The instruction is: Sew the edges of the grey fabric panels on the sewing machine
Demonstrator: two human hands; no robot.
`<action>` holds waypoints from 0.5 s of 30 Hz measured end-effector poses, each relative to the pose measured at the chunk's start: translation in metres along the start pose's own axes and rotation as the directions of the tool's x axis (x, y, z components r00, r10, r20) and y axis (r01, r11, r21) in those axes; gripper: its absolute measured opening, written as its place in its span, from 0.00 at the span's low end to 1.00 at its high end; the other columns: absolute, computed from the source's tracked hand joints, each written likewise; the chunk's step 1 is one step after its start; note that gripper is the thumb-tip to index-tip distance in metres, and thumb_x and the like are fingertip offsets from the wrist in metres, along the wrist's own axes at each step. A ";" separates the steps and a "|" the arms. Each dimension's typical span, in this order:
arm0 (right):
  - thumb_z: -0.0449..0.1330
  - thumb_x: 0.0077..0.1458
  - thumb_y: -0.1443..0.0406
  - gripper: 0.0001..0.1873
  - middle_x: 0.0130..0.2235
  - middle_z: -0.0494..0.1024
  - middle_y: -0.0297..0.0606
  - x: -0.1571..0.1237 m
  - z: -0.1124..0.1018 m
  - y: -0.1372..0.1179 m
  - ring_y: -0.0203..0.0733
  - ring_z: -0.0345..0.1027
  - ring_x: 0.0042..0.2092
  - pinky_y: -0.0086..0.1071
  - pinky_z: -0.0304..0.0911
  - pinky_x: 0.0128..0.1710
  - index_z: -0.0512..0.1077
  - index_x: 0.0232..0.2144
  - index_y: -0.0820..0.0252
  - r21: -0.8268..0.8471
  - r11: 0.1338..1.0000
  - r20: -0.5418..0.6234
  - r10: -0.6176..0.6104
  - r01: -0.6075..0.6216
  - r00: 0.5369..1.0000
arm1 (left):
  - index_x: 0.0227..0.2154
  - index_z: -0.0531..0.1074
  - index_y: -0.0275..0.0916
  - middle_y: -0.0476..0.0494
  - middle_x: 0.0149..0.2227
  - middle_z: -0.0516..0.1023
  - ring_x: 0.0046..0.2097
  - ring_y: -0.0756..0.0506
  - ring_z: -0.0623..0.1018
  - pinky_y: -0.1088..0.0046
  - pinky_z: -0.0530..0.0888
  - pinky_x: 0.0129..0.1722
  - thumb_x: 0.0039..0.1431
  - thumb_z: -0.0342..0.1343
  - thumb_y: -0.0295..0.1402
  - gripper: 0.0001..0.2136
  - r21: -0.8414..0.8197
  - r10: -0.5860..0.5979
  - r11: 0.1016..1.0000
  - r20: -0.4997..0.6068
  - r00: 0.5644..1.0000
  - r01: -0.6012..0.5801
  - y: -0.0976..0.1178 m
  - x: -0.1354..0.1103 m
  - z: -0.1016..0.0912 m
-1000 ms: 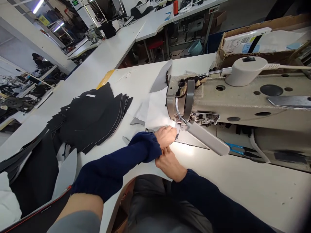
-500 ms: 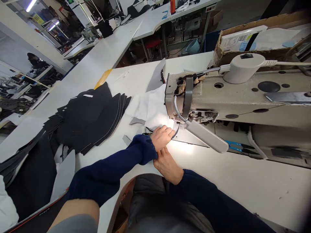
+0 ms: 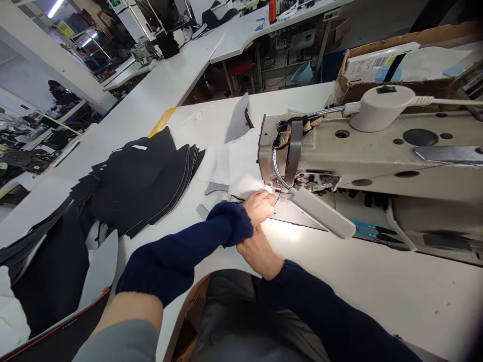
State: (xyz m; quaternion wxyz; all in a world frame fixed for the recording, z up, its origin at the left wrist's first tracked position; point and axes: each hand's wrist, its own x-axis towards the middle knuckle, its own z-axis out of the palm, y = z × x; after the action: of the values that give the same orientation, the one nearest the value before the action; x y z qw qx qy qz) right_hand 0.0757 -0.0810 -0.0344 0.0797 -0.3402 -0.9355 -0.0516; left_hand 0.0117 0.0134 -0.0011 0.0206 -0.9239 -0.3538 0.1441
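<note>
My left hand lies at the needle end of the sewing machine, its fingers bent and pressed onto a fabric piece that is mostly covered. Just below it, my right hand reaches up under the left wrist with curled fingers. Their tips are hidden, so whatever they grip cannot be made out. White sheet material spreads behind the left hand, with a grey curved piece beyond it. A lit lamp shines on the sewing spot.
Stacked black fabric panels cover the table's left side. More dark panels hang at the near left edge. Blue-handled snips lie under the machine arm. A cardboard box stands behind the machine. Another table is farther back.
My left hand has shifted slightly right and up toward the needle, covering more of the fabric. My right hand stays close below, its fingers now more hidden by the left wrist.
</note>
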 end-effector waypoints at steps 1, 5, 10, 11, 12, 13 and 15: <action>0.54 0.48 0.77 0.15 0.38 0.76 0.58 0.000 0.001 0.001 0.58 0.69 0.41 0.55 0.60 0.40 0.76 0.38 0.70 -0.014 1.000 -0.003 -0.002 0.002 1.000 | 0.35 0.72 0.35 0.39 0.39 0.71 0.47 0.41 0.68 0.64 0.65 0.41 0.60 0.48 0.24 0.07 -0.002 -0.012 1.000 -0.025 1.000 0.012 -0.002 -0.005 -0.001; 0.57 0.53 0.70 0.18 0.42 0.74 0.67 -0.006 0.009 0.001 0.62 0.68 0.46 0.61 0.54 0.50 0.73 0.44 0.81 -0.072 0.997 -0.095 0.028 -0.035 0.995 | 0.49 0.66 0.39 0.40 0.45 0.70 0.46 0.42 0.67 0.64 0.64 0.41 0.64 0.47 0.29 0.12 0.008 -0.023 1.000 -0.113 0.993 0.025 -0.006 -0.029 -0.002; 0.57 0.58 0.55 0.31 0.45 0.72 0.71 -0.016 0.016 0.003 0.65 0.66 0.49 0.61 0.53 0.53 0.70 0.47 0.85 -0.038 0.998 -0.157 0.050 -0.057 0.986 | 0.47 0.67 0.39 0.42 0.42 0.71 0.45 0.43 0.67 0.65 0.64 0.43 0.66 0.43 0.31 0.11 0.032 0.008 0.999 -0.080 0.997 -0.006 -0.003 -0.028 0.004; 0.57 0.58 0.54 0.32 0.45 0.72 0.71 -0.018 0.016 0.004 0.66 0.66 0.49 0.61 0.53 0.53 0.70 0.47 0.84 -0.035 0.998 -0.166 0.047 -0.054 0.985 | 0.46 0.68 0.38 0.42 0.41 0.72 0.45 0.43 0.67 0.66 0.64 0.43 0.66 0.43 0.30 0.11 0.035 0.008 0.999 -0.074 0.997 -0.005 -0.002 -0.025 0.006; 0.57 0.57 0.52 0.33 0.44 0.73 0.70 -0.019 0.015 0.005 0.66 0.66 0.49 0.61 0.53 0.53 0.70 0.47 0.84 -0.033 0.998 -0.173 0.044 -0.051 0.984 | 0.44 0.69 0.38 0.42 0.41 0.72 0.45 0.43 0.67 0.66 0.64 0.43 0.66 0.43 0.29 0.11 0.039 0.004 0.999 -0.069 0.998 -0.001 -0.001 -0.022 0.006; 0.57 0.57 0.51 0.33 0.44 0.73 0.70 -0.019 0.015 0.006 0.66 0.66 0.49 0.61 0.54 0.53 0.71 0.47 0.83 -0.031 0.998 -0.176 0.041 -0.047 0.983 | 0.44 0.69 0.38 0.42 0.40 0.72 0.45 0.43 0.68 0.66 0.64 0.44 0.66 0.43 0.28 0.11 0.043 0.001 0.999 -0.063 0.998 0.002 -0.001 -0.019 0.007; 0.57 0.56 0.50 0.34 0.44 0.73 0.69 -0.020 0.014 0.007 0.66 0.66 0.49 0.60 0.54 0.53 0.72 0.46 0.82 -0.024 0.999 -0.179 0.038 -0.043 0.983 | 0.42 0.70 0.37 0.42 0.40 0.73 0.45 0.43 0.68 0.66 0.64 0.44 0.65 0.44 0.27 0.10 0.047 -0.004 0.999 -0.057 0.998 0.007 0.000 -0.015 0.008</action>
State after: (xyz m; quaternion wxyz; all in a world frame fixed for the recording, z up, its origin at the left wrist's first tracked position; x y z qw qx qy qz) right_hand 0.0934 -0.0861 -0.0513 0.1596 -0.3544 -0.9167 -0.0930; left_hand -0.0015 0.0028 -0.0047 0.0529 -0.9260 -0.3520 0.1259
